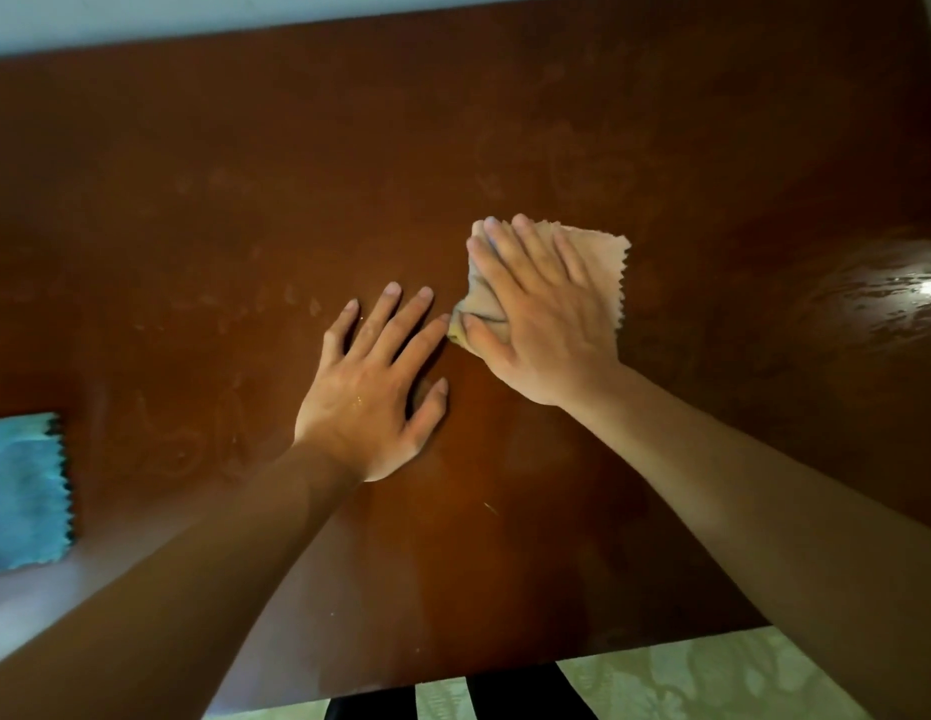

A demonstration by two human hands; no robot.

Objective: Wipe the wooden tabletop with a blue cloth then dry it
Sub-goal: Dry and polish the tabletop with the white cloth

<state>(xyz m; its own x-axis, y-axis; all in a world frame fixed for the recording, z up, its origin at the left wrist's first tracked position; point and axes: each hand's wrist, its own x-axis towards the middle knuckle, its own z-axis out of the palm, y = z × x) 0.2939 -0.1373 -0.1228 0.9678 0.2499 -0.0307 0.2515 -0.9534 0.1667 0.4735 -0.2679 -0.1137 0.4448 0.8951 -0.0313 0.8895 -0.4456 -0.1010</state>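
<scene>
**Drying pass under way on the wooden worktop**

The right hand (536,314) lies flat on a tan cloth (598,252), fingers (525,252) straight and slightly spread, thumb tucked against the bunched near edge. The left hand (372,392) rests palm-down just beside it, fingers splayed on bare wood, holding nothing. The blue cloth (24,491) sits well apart at the left edge, so this looks like the drying stage. To do it well: keep the palm pressing evenly, work in overlapping strokes, and head for the glossy wet patch (879,293) far right, plus the faint smears across the worktop (245,148). Count: two cloths, one blue and one tan; two hands; one worktop.
</scene>
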